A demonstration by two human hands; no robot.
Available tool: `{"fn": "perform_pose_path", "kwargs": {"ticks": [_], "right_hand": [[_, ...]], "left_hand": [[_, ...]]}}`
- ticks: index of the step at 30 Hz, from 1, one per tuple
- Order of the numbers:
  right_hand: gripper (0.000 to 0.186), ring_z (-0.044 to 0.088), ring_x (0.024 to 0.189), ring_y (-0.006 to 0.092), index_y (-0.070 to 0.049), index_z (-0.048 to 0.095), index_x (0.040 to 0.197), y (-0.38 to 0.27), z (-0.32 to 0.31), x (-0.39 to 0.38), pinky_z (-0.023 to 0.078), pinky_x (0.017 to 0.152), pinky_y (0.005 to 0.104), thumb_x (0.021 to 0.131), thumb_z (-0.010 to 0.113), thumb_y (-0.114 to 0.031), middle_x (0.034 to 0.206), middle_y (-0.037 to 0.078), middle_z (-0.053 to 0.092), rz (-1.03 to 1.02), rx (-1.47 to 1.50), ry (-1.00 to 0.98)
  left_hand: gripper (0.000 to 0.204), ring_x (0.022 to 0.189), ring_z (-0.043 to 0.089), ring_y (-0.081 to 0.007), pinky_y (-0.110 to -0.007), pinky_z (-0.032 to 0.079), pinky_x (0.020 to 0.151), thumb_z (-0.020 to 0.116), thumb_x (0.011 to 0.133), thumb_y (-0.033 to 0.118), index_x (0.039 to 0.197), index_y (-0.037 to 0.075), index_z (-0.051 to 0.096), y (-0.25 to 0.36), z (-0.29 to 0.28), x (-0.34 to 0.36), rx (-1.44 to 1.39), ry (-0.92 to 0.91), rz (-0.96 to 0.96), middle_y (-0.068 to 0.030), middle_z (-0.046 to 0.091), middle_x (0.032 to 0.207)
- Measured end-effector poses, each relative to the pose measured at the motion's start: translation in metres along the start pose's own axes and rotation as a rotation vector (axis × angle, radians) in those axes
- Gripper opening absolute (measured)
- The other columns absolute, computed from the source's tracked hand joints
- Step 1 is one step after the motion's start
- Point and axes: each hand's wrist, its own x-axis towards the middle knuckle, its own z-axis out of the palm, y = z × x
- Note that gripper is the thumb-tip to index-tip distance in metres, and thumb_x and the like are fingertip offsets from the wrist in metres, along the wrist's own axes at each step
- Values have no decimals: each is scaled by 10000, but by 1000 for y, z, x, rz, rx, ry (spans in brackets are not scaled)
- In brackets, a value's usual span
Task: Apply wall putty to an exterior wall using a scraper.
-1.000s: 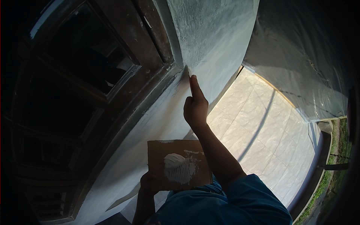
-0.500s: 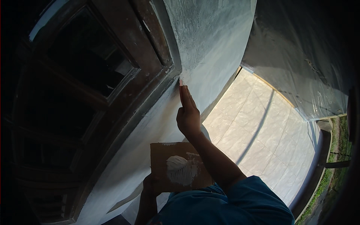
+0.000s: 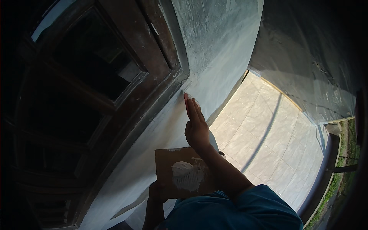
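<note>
My right hand (image 3: pixel 197 130) reaches up to the white wall (image 3: pixel 214 57), its fingers long and pressed together just below the corner of the dark window frame (image 3: pixel 178 74). A small pale and reddish bit shows at the fingertips; what they hold is mostly hidden. Lower down, my left hand (image 3: pixel 156 191) grips the left edge of a brown board (image 3: pixel 163 161), held flat in front of my body. On the board lies a mound of white putty (image 3: pixel 183 168), with ridged smears spread below it. My right forearm covers the board's right side.
Dark panes and wooden bars of the window (image 3: pixel 96 50) fill the left. Plastic sheeting (image 3: pixel 303 61) hangs at the upper right. Below it stretches a pale tiled floor (image 3: pixel 264 126), ending at a dark curved edge (image 3: pixel 326 165) with grass (image 3: pixel 324 203) beyond.
My right hand has slid a little down along the wall, away from the frame's corner. The board and my left hand have barely shifted.
</note>
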Motion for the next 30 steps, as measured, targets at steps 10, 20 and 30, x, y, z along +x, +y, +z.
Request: {"fn": "perform_pose_path", "kwargs": {"ticks": [10, 20, 30], "right_hand": [[570, 494, 1325, 395, -46, 458, 1443, 16, -29, 60, 414, 1114, 479, 892, 498, 96, 1412, 232, 521, -112, -261, 123], [474, 590, 1200, 343, -33, 578, 1333, 16, -66, 71, 448, 1052, 496, 862, 532, -13, 1330, 181, 597, -354, -527, 55], [490, 582, 1210, 329, -57, 597, 1315, 8, -68, 66, 430, 1078, 484, 835, 543, 24, 1317, 167, 615, -310, -458, 53]], "left_hand": [[451, 978, 670, -362, -481, 565, 885, 537, 823, 131, 1223, -75, 563, -1, -16, 2, -68, -96, -20, -222, 659, 1121], [474, 987, 670, -355, -475, 567, 885, 539, 822, 131, 1251, -72, 538, -5, 9, 2, 68, 82, -17, -225, 649, 1138], [666, 1190, 582, -358, -474, 514, 1001, 586, 791, 140, 1401, -72, 422, 0, 0, 4, 33, -153, -96, -234, 556, 1320]]}}
